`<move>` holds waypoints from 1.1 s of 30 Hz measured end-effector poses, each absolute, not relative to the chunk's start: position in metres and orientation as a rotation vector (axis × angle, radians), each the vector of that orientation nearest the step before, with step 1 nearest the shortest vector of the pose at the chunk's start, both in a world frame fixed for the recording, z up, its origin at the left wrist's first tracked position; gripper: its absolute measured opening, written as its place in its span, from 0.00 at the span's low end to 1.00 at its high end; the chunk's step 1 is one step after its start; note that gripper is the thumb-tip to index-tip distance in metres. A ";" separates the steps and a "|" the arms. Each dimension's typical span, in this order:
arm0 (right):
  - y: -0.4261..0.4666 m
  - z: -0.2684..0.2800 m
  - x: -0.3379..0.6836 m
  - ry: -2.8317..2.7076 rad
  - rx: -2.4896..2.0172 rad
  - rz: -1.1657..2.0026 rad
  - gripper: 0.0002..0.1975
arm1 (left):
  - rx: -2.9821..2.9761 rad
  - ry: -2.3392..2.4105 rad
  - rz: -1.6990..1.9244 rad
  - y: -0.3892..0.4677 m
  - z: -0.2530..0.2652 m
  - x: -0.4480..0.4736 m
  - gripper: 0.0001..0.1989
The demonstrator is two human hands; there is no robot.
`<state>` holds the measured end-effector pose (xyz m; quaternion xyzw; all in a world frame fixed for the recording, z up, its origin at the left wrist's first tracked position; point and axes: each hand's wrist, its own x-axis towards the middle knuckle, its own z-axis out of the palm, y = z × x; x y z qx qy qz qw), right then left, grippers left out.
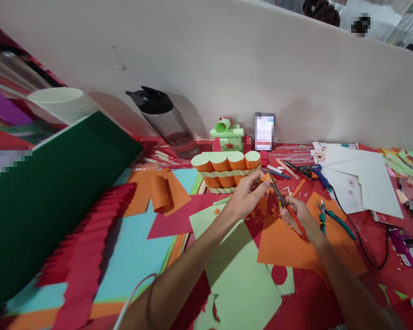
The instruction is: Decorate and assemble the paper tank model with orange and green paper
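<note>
My left hand [249, 195] pinches a small piece of orange paper [267, 178] between thumb and fingers. Wrapped around the orange handles of a pair of scissors [289, 211], my right hand [296, 213] holds the blades up against that piece. Just behind my left hand stands a row of orange paper tubes [223, 169] with pale green tops and wavy pale bands. Behind it is a green paper model tank [229, 137] with a red star. Orange sheets [289, 245] and pale green sheets [241, 270] lie under my forearms.
Right of my hands are teal-handled pliers [333, 217], a blue glue gun [316, 174] with its black cord, and white sheets [375, 178]. A phone [264, 132] and a water bottle [165, 121] stand by the wall. A dark green board [62, 197] fills the left, beside red pleated paper [89, 247].
</note>
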<state>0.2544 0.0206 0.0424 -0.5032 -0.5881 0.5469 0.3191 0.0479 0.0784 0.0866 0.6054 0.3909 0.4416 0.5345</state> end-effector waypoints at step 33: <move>0.021 0.043 0.255 -1.505 -1.258 1.549 0.21 | 1.611 0.979 0.931 0.081 0.089 0.040 0.17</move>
